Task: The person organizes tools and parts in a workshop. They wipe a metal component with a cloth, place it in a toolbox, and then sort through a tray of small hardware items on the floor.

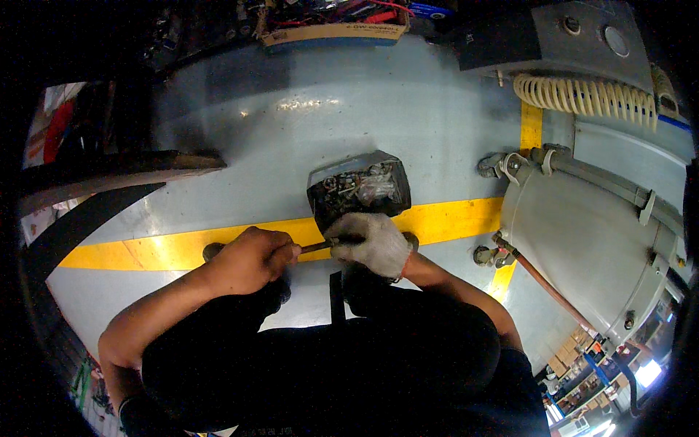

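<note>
Dim, black-cornered and bent at the rim; glare dots the floor point(277, 146) toward eleven o'clock, white light point(648, 373) burns out at four, clothing point(328, 371) is near-black at six.

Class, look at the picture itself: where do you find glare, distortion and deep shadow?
Head view: glare spots the grey floor above the bin; head view: the yellow stripe bends, as fisheye lenses do; head view: black clothing loses most detail in darkness.
</note>
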`<control>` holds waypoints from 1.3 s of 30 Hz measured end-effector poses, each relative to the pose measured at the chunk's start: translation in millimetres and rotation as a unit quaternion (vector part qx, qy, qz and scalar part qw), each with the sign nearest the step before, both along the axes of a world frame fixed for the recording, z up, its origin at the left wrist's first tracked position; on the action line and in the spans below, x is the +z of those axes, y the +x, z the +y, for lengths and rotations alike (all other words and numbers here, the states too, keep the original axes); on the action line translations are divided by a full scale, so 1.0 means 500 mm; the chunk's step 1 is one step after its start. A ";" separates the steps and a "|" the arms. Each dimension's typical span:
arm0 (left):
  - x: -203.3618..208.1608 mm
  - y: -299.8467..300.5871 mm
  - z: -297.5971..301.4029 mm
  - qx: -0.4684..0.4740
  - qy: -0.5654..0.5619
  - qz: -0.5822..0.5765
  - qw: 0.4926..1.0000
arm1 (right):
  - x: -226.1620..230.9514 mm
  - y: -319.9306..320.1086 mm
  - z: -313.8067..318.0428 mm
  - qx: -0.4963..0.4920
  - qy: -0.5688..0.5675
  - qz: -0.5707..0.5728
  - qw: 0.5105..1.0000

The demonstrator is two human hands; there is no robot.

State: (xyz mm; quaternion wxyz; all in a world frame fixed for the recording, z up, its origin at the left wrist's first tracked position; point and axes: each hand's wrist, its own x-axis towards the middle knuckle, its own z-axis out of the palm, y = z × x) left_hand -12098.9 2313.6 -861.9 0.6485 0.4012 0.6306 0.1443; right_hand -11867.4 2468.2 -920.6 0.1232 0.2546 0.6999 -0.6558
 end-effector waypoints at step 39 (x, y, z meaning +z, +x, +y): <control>-0.005 -0.058 -0.008 0.097 0.093 0.065 0.989 | -0.090 -0.043 0.097 0.065 0.225 -0.078 0.969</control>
